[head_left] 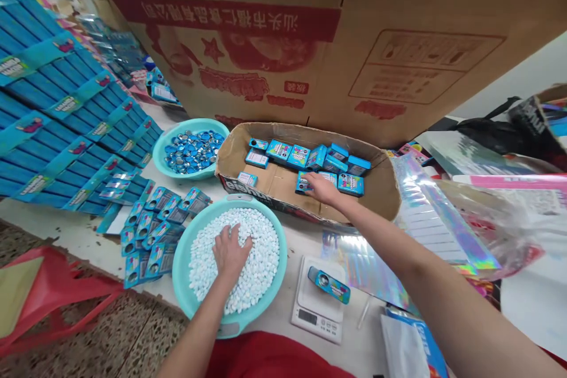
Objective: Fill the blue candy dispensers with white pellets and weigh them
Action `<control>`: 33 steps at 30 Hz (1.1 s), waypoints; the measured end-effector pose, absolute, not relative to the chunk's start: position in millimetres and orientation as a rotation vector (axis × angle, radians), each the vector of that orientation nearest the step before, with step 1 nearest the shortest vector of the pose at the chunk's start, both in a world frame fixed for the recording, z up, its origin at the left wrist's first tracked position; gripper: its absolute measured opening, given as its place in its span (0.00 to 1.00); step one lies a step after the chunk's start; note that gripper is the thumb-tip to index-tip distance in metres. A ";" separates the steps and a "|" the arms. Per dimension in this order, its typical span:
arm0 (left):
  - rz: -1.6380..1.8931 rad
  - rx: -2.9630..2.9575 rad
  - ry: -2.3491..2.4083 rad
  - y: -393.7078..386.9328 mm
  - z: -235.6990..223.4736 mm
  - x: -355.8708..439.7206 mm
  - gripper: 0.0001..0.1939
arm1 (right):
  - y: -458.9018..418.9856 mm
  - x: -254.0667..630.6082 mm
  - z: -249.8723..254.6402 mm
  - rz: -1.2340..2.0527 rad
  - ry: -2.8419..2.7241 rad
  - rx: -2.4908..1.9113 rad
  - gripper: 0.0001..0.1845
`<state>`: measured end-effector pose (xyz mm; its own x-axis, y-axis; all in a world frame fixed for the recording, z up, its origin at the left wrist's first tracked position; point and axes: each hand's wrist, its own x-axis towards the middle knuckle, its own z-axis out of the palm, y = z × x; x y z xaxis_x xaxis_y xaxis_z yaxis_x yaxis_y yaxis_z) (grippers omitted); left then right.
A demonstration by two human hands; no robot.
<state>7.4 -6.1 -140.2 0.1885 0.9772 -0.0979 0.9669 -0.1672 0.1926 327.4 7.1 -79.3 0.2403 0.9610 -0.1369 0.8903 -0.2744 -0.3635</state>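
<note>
My left hand (230,251) rests palm down in a teal basin (183,292) full of small white candies (261,269), its fingers dug into them. My right hand (322,188) reaches into a shallow cardboard tray (385,192) and lies on a small blue tin (303,183), fingers curled over it. More blue tins (352,184) lie scattered in the tray. A single blue tin (329,283) sits on a small white scale (318,301) near me.
A second teal basin (163,162) holds shiny blue pieces. Flat blue packets (155,230) lie beside the candy basin, and stacked blue boxes (57,106) fill the left. A large cardboard box (336,35) stands behind. Holographic bags (443,224) lie at the right.
</note>
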 end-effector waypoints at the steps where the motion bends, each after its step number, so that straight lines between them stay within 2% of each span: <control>1: 0.082 2.258 1.868 -2.5 -142.7 7.5 0.23 | 23.3 325.6 -90.7 0.530 -1.731 -2.368 0.26; 6: 0.083 2.262 1.882 7.0 -154.3 9.2 0.21 | 62.3 301.2 -134.5 0.633 -1.495 -2.743 0.46; 8: 0.064 2.243 1.911 8.0 -155.7 11.4 0.20 | 63.2 294.7 -140.8 0.674 -1.485 -2.773 0.49; 10: 0.048 2.231 1.917 8.7 -154.1 13.5 0.19 | 59.0 292.0 -140.7 0.698 -1.517 -2.741 0.46; 15: 0.096 2.031 1.883 10.7 -143.1 11.7 0.18 | 45.0 293.7 -124.9 0.776 -1.589 -2.587 0.30; 20: 0.502 1.135 1.638 9.0 -138.0 -2.6 0.10 | 23.7 307.8 -102.2 1.006 -1.560 -2.394 0.15; 26: 0.645 0.632 1.342 3.4 -123.4 -15.4 0.14 | -3.6 315.5 -90.6 1.207 -1.386 -2.224 0.20; 33: 0.803 0.271 0.999 5.5 -95.2 -24.7 0.15 | 8.6 292.9 -108.0 0.962 -1.410 -2.192 0.19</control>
<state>-24.7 5.5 -95.2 0.2898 0.7093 -0.6426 -0.4752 0.6895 0.5466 292.9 8.6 -108.0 0.2698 0.8976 -0.3486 0.6517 -0.4367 -0.6202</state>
